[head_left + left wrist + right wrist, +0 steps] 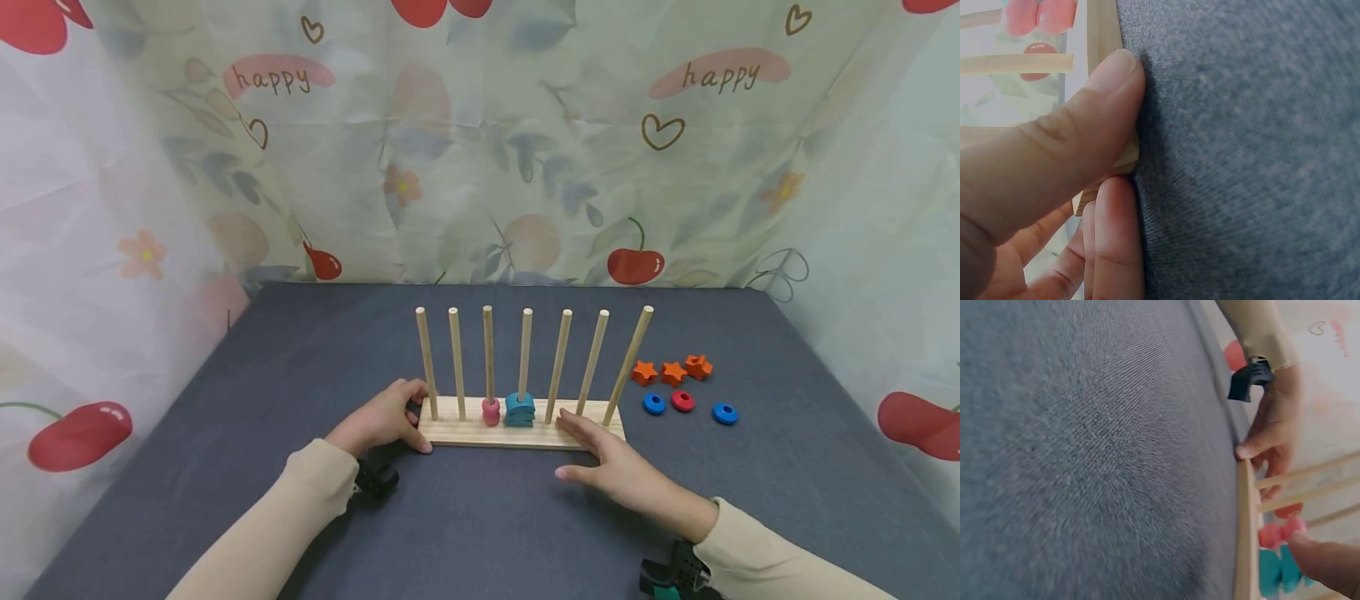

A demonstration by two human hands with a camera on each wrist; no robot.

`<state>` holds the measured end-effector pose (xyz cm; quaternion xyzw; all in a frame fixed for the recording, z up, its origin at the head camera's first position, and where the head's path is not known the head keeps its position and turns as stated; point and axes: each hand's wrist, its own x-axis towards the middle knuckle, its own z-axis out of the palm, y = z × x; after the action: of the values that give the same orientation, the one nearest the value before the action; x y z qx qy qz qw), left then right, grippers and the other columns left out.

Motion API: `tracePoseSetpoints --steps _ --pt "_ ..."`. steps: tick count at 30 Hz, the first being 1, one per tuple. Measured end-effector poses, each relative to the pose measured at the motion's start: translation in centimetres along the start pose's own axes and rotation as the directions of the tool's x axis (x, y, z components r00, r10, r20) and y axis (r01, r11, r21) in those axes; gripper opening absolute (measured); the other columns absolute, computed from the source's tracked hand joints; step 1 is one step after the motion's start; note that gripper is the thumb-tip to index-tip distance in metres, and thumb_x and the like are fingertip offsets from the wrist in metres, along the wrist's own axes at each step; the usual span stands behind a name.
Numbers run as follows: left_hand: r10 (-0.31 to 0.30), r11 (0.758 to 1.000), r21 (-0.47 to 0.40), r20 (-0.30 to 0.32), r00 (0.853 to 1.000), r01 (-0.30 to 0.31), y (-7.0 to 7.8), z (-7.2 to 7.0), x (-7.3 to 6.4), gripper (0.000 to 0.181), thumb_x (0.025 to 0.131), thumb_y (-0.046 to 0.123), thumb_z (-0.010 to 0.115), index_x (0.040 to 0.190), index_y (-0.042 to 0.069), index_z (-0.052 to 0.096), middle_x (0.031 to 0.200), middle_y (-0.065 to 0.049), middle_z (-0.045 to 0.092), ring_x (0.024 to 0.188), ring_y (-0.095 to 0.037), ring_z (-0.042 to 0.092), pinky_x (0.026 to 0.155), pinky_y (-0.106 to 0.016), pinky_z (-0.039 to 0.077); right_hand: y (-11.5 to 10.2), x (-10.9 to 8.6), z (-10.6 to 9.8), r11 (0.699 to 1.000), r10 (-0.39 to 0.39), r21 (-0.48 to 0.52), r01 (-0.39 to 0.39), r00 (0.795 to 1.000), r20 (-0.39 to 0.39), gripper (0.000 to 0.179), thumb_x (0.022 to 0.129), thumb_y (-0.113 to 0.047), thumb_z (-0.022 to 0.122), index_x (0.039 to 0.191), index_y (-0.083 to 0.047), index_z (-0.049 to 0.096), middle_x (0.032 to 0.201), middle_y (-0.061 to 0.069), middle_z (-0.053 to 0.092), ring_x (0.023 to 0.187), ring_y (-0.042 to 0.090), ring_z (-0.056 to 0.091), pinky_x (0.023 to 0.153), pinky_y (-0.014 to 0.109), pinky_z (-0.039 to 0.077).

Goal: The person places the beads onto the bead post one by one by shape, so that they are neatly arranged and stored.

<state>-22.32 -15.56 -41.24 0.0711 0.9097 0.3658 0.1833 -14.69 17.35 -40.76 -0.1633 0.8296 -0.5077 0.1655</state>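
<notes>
The wooden peg board [480, 435], its seven pegs upright, is set on the dark grey cloth [480, 533]. Its left end is gripped by the left hand [390, 414], the thumb laid along the front edge and the fingers curled at the end. The front right part of the board is covered by the right hand [615, 462], whose fingers are extended and held apart from the thumb, with nothing pinched; how hard they are pressed down cannot be told.

On the board's third peg from the left, two pink beads [491, 412] are threaded; on its middle peg, teal blocks [520, 410] are seated. Right of the board, three orange stars [672, 373] are laid out, with two blue rings [654, 404] and a red ring [682, 402] nearer the front.

If one end is pushed harder than the other, the board could be swivelled. If it is shoved rightward, the nearest stars and rings could be scattered. A peg at the right end could be knocked by the right fingers as they are raised. If the board is tipped steeply, the threaded pieces could be slid off.
</notes>
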Motion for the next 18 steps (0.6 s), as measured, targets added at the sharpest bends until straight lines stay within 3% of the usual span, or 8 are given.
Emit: tracePoseSetpoints --steps 4,10,14,18 --pt "-0.004 1.000 0.000 0.000 1.000 0.004 0.0 0.0 0.0 0.077 0.060 0.005 0.091 0.127 0.007 0.053 0.119 -0.011 0.047 0.096 -0.021 0.056 0.078 -0.034 0.049 -0.1 -1.1 -1.2 1.000 0.019 0.020 -0.019 1.000 0.024 0.075 0.088 -0.017 0.071 0.146 0.007 0.030 0.150 0.025 0.035 0.139 0.043 0.032 0.111 0.056 0.026" --pt "0.001 1.000 0.006 -0.007 1.000 -0.001 -0.1 0.1 0.0 0.077 0.059 0.004 0.092 0.126 0.006 0.053 0.117 -0.011 0.047 0.094 -0.021 0.057 0.078 -0.033 0.049 -0.3 -2.3 -3.3 1.000 0.011 0.022 -0.011 1.000 0.001 0.062 0.090 -0.017 0.068 0.141 0.005 0.040 0.146 0.024 0.042 0.136 0.043 0.038 0.107 0.053 0.034" --pt "-0.004 1.000 -0.002 -0.006 1.000 0.004 0.0 0.0 0.0 0.077 0.059 0.004 0.091 0.125 0.007 0.053 0.118 -0.011 0.047 0.094 -0.021 0.056 0.078 -0.033 0.049 -0.4 -3.0 -4.7 0.999 0.014 0.046 -0.012 0.999 -0.034 0.056 0.092 -0.018 0.067 0.138 0.004 0.044 0.142 0.024 0.047 0.131 0.041 0.045 0.098 0.038 0.048" --pt "-0.007 1.000 -0.003 -0.005 1.000 0.007 0.2 0.0 -0.1 0.076 0.059 0.004 0.091 0.126 0.007 0.053 0.118 -0.011 0.047 0.095 -0.021 0.056 0.078 -0.033 0.049 -0.3 -3.6 -6.1 0.997 0.013 0.071 -0.009 0.999 -0.050 0.051 0.093 -0.018 0.065 0.136 0.003 0.047 0.138 0.024 0.051 0.125 0.033 0.054 0.088 0.025 0.052"
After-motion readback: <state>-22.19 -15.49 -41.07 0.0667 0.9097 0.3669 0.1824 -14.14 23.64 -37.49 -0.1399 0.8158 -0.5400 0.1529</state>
